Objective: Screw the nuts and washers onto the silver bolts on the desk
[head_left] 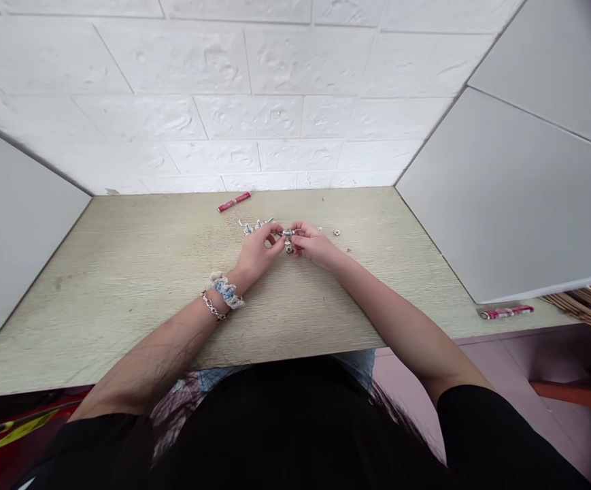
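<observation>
My left hand point(260, 252) and my right hand point(316, 246) meet over the middle of the table. Between their fingertips is a small shiny metal bolt point(288, 233), pinched from both sides; its far details are too small to make out. Just below it on the tabletop lies a metal nut point(289, 250). Beyond my left fingers stand several bolts point(248, 230) with nuts or washers on them, partly hidden by that hand. A loose nut point(336, 233) rests to the right of my right hand.
A red tube-like wrapper point(234, 202) lies near the back wall point(224, 116). Another red one point(507, 312) is at the table's right front edge. Grey panels stand at the left point(14, 231) and right point(524, 204) of the pale wooden table point(173, 299).
</observation>
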`<state>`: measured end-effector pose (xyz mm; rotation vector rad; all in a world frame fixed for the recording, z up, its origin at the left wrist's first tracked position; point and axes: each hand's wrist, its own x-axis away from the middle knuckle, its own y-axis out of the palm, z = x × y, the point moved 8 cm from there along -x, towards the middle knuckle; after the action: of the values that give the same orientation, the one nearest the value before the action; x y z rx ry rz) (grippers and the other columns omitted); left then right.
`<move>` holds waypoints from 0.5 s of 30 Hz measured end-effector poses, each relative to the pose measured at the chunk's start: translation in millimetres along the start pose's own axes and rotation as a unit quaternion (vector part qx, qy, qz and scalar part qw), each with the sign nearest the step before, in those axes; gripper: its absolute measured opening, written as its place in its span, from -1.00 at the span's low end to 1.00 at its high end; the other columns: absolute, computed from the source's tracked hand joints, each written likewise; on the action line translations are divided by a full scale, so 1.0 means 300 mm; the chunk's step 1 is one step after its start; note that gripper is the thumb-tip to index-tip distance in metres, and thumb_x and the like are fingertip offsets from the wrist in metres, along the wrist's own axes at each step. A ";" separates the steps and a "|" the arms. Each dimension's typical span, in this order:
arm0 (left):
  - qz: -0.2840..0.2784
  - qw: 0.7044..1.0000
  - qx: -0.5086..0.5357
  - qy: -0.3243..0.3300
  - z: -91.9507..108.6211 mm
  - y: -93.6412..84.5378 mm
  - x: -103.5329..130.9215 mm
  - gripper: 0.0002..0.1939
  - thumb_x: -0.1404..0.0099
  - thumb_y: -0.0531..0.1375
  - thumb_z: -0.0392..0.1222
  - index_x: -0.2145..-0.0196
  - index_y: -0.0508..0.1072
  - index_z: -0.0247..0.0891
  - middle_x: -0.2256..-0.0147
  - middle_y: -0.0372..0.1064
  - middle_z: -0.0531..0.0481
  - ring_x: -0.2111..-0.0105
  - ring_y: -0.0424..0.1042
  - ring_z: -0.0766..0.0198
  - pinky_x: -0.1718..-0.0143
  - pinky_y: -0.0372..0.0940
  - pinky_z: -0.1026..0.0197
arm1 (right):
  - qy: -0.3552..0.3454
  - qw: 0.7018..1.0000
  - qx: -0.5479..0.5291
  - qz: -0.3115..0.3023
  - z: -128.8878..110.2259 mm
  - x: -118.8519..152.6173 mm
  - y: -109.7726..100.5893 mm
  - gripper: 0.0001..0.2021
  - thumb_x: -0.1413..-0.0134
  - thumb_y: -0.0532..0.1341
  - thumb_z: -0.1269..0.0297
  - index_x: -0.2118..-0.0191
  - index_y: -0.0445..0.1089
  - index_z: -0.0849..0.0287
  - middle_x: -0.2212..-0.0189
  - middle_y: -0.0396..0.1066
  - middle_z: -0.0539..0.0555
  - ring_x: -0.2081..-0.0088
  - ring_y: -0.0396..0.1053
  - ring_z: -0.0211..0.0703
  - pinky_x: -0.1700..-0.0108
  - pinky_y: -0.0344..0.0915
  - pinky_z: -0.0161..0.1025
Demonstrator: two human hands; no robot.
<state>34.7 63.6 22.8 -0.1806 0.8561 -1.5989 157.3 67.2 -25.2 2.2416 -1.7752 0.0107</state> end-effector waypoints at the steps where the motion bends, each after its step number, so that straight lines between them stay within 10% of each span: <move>1: 0.000 1.000 -0.002 0.004 0.003 0.000 0.001 -0.89 -0.23 0.20 -0.26 0.25 0.44 -0.22 0.31 0.48 0.07 0.41 0.41 0.36 0.24 0.33 0.26 | 0.004 1.000 -0.017 0.007 -0.002 0.002 -0.001 -0.78 0.07 0.15 0.49 0.25 0.19 0.12 0.58 0.28 -0.17 0.57 0.27 -0.39 0.48 0.24 -0.41; 7: 0.009 0.996 -0.043 0.072 0.038 0.002 0.016 -0.87 -0.26 0.19 -0.24 0.21 0.47 -0.19 0.29 0.50 0.06 0.36 0.44 0.33 0.18 0.34 0.24 | 0.070 0.997 -0.024 0.033 0.007 0.010 -0.002 -0.93 -0.18 0.03 0.28 0.31 0.16 0.13 0.61 0.34 -0.07 0.63 0.29 -0.32 0.59 0.19 -0.39; 11: 0.009 0.987 -0.062 0.148 0.063 0.010 0.028 -0.88 -0.30 0.16 -0.23 0.21 0.47 -0.19 0.27 0.51 0.01 0.30 0.47 0.30 0.12 0.34 0.21 | 0.109 0.993 0.043 0.022 0.031 0.014 -0.004 -0.47 -0.29 -0.15 -0.13 0.53 0.15 0.15 0.70 0.27 0.03 0.71 0.18 -0.34 0.68 0.08 -0.36; 15: -0.008 0.979 -0.084 0.187 0.072 0.026 0.034 -0.88 -0.30 0.17 -0.22 0.21 0.48 -0.18 0.20 0.52 -0.05 0.18 0.49 0.23 0.03 0.32 0.14 | 0.107 0.990 0.090 0.034 0.029 0.021 -0.014 -0.41 -0.18 -0.07 -0.29 0.64 0.00 0.09 0.82 -0.01 -0.08 0.76 0.10 -0.33 0.71 0.00 -0.34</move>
<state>50.6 45.5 29.8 -0.0039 1.2846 -1.6008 161.4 60.2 -33.2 2.2008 -1.7946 0.4254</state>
